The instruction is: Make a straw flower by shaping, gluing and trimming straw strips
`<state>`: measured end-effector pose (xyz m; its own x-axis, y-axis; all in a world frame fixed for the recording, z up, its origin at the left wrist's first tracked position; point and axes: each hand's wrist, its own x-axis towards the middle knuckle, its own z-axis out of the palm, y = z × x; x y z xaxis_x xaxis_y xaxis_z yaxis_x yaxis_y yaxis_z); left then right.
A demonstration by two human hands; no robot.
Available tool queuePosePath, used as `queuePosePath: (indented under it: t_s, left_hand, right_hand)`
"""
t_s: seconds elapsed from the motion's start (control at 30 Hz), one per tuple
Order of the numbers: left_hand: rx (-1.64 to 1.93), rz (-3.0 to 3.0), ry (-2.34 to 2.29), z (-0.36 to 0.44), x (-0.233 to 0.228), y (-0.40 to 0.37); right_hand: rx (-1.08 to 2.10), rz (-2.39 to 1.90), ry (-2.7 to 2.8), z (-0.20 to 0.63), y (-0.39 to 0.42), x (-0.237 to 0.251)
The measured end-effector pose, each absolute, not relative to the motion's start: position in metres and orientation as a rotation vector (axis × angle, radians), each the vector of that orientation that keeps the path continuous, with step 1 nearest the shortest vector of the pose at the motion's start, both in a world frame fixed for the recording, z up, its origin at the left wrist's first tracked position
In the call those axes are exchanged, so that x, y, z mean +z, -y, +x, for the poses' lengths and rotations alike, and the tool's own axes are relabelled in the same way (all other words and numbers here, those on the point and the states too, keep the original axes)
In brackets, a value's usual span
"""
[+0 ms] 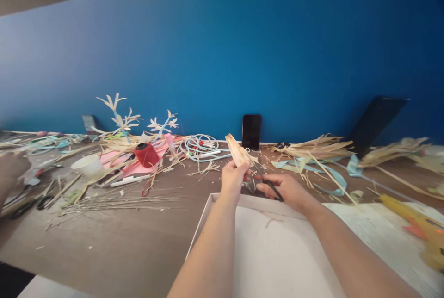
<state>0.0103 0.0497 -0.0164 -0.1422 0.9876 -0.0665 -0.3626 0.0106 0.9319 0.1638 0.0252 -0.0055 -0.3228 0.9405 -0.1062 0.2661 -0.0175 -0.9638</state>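
A dried leaf strip (236,151) is pinched upright in the closed left hand (234,178) above the white box (208,214), so that black scissors (268,184), gripped by the right hand (286,190) at three o'clock, can meet it.

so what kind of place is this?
Likely a craft workbench, not a kitchen or factory line. The left hand holds a dried leaf strip, the right hand scissors; a glue gun and husk scraps litter the table.
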Motion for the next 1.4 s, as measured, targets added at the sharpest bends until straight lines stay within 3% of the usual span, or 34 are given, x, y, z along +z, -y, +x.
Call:
queuePosePath:
  t_s: [1.4]
  left_hand:
    - [1.408,0.930,-1.108,0.010,-0.014,-0.048]
  right_hand:
    - [1.275,-1.295,1.679,0.164,-0.027,-0.010]
